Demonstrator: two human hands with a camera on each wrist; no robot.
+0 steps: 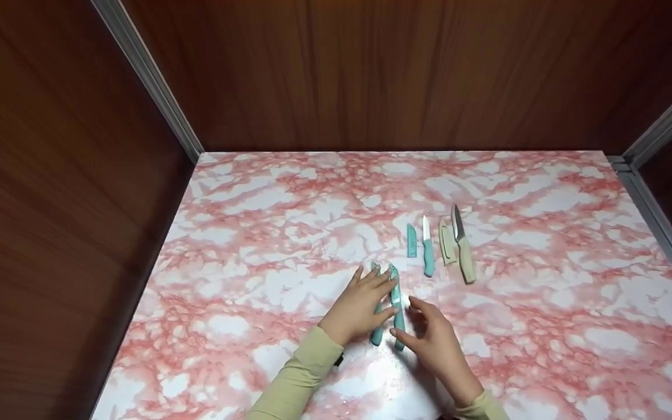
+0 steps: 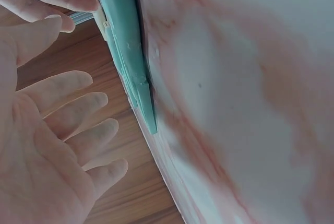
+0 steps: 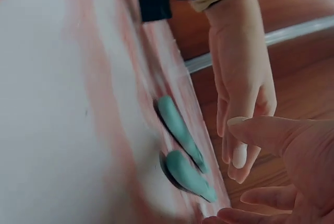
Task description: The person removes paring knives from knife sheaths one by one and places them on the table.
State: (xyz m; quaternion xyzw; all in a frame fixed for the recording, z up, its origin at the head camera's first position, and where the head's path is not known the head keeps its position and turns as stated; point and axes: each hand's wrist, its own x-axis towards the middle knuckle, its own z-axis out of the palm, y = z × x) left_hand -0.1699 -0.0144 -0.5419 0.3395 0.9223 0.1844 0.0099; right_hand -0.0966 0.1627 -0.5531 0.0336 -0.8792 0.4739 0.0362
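Observation:
Two teal-handled knives lie side by side near the middle front of the table. The left teal knife point(image 1: 377, 335) is partly hidden under my left hand point(image 1: 360, 305), whose fingers are spread over both knives. The right teal knife point(image 1: 399, 326) has a teal sheath point(image 1: 395, 276) at its blade end, and a small pale strip shows between sheath and handle. My right hand point(image 1: 438, 341) is just right of that knife, fingers loosely bent and apart, thumb near the handle. In the right wrist view both teal handles point(image 3: 180, 130) lie on the table, outside the grasp of either hand.
Farther back lie a short teal sheath point(image 1: 411, 240), a small knife with a teal handle point(image 1: 428, 258), a pale green sheath point(image 1: 447, 242) and a larger knife with a pale green handle point(image 1: 466, 262). Both blades are bare and point away. Wooden panels point(image 1: 371, 76) enclose the marbled table point(image 1: 242, 245).

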